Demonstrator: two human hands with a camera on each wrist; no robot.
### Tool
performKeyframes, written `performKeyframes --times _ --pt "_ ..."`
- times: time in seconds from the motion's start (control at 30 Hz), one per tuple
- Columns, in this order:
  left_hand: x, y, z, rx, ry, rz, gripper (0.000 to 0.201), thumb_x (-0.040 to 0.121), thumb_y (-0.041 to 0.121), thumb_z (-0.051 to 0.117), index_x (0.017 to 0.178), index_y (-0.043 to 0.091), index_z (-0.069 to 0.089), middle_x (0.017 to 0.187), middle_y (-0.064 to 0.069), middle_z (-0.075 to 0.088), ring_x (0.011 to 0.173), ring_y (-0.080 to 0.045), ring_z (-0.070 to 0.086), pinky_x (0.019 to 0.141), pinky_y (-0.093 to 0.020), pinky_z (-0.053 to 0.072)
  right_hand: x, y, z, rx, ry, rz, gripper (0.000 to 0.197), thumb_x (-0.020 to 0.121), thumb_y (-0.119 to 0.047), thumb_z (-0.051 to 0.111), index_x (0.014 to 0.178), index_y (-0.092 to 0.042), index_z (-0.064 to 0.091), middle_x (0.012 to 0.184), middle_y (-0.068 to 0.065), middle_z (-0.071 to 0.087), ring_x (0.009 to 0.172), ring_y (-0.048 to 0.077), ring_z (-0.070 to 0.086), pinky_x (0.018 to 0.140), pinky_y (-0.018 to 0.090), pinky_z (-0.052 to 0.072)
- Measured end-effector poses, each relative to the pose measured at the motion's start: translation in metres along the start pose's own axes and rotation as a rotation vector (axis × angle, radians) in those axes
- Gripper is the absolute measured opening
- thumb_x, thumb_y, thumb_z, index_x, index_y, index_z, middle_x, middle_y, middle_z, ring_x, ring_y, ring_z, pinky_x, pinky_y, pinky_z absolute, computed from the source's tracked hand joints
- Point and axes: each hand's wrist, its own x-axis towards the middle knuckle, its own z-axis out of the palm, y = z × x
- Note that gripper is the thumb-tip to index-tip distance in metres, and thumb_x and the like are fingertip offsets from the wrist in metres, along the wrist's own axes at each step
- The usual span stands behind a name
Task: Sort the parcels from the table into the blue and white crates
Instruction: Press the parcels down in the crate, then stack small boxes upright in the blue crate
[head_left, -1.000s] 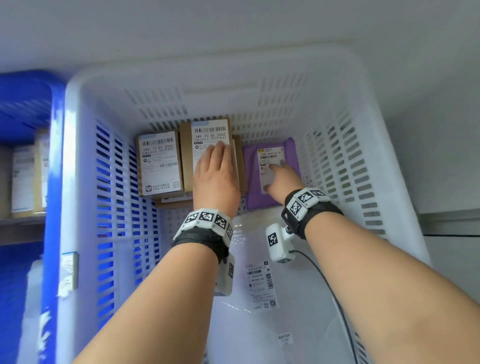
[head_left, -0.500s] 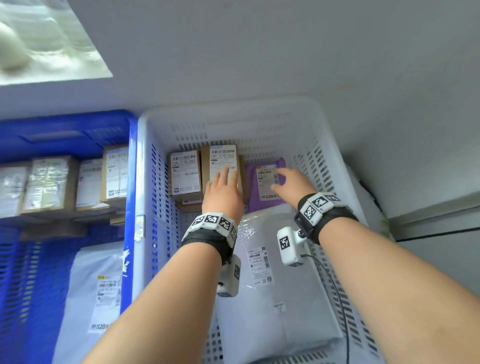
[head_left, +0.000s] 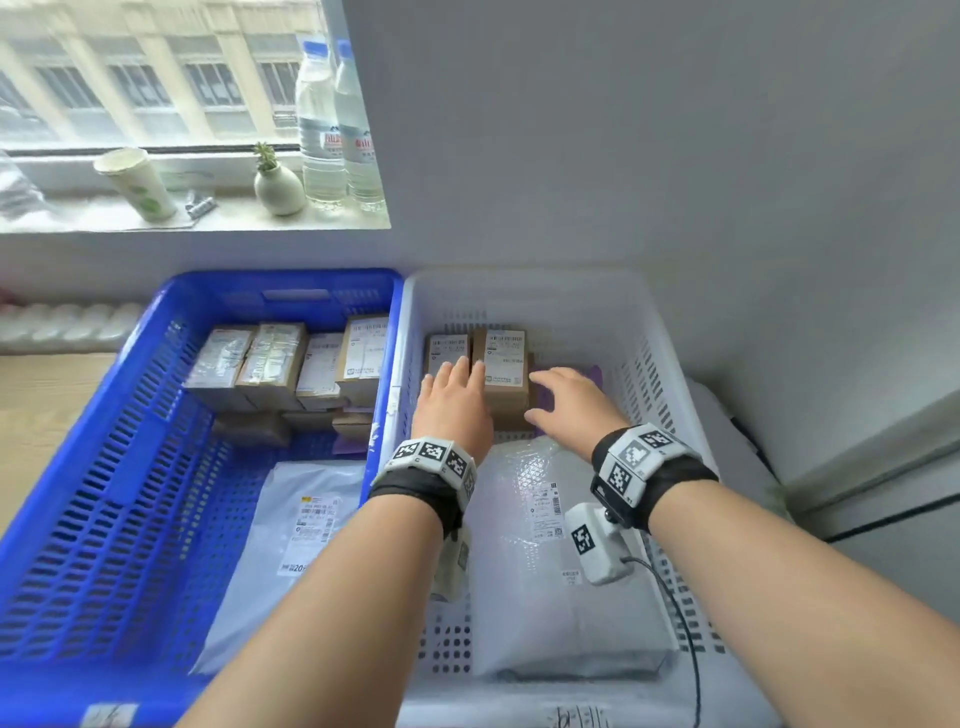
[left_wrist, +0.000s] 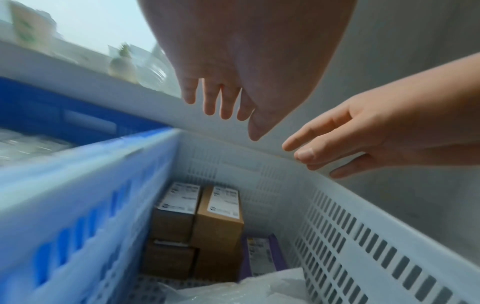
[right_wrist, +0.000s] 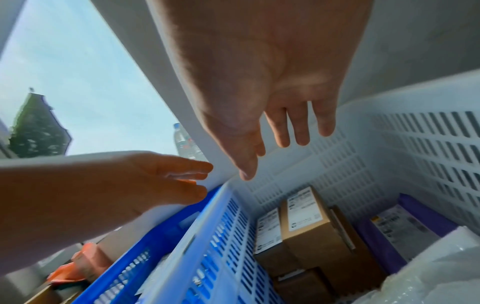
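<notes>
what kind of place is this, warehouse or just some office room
More likely an ordinary office or room than a warehouse. A blue crate and a white crate of labelled parcels stand side by side under a windowsill that holds water bottles, a small potted plant and a paper cup.

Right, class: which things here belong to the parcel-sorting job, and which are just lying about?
Part of the job:
- blue crate
- white crate
- brown boxes
- purple parcel
- grey mailer bags
- left hand, right hand, both empty

Lying about, on the windowsill:
- water bottles
- paper cup
- small plant vase
</notes>
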Motion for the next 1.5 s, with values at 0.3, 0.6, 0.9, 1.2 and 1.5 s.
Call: performKeyframes --times 0.3,0.6,0.9,1.2,1.5 --pt "-0.090 -0.050 -0.045 0.012 0.141 -0.120 0.045 0.099 0.029 0.044 0.141 0.016 0.038 0.146 -0.002 0.042 0.135 -0.022 0.038 0.111 -0.038 0.030 -0.064 -0.085 -0.006 -0.089 0.008 -0.221 0.064 0.090 -0.036 0.065 0.148 -0.021 0.042 0.154 0.006 0.036 0.143 0.024 0.032 0.116 0.035 0.028" --pt "-0.171 -0.151 -0.070 -0.015 0.179 -0.328 0.054 0.104 0.032 0.038 0.152 0.013 0.025 0.160 -0.007 0.025 0.146 -0.024 0.023 0.119 -0.037 0.018 -0.094 -0.194 0.042 -0.207 -0.021 -0.382 0.057 0.094 -0.028 0.059 0.148 -0.021 0.040 0.151 0.005 0.040 0.139 0.026 0.034 0.115 0.038 0.029" --pt "-0.306 -0.309 -0.092 -0.021 0.180 -0.494 0.056 0.104 0.033 0.038 0.154 0.014 0.023 0.161 -0.006 0.023 0.147 -0.024 0.022 0.120 -0.038 0.018 -0.137 -0.358 0.145 -0.179 -0.038 -0.518 0.055 0.091 -0.022 0.062 0.144 -0.018 0.048 0.146 0.007 0.046 0.135 0.028 0.042 0.112 0.038 0.035" --pt "-0.444 -0.472 -0.111 -0.074 0.171 -0.673 0.054 0.104 0.033 0.036 0.153 0.016 0.024 0.161 -0.002 0.023 0.148 -0.021 0.019 0.121 -0.037 0.016 -0.193 -0.509 0.273 -0.059 -0.085 -0.599 0.050 0.088 -0.015 0.063 0.138 -0.017 0.055 0.142 0.006 0.051 0.130 0.026 0.047 0.108 0.039 0.039" --pt "-0.473 -0.572 -0.096 -0.106 0.137 -0.701 0.055 0.103 0.030 0.040 0.154 0.017 0.024 0.161 -0.001 0.023 0.149 -0.019 0.019 0.121 -0.035 0.015 -0.171 -0.588 0.339 -0.030 -0.065 -0.600 0.035 0.092 -0.015 0.060 0.127 -0.016 0.064 0.130 0.003 0.061 0.121 0.025 0.055 0.098 0.031 0.038"
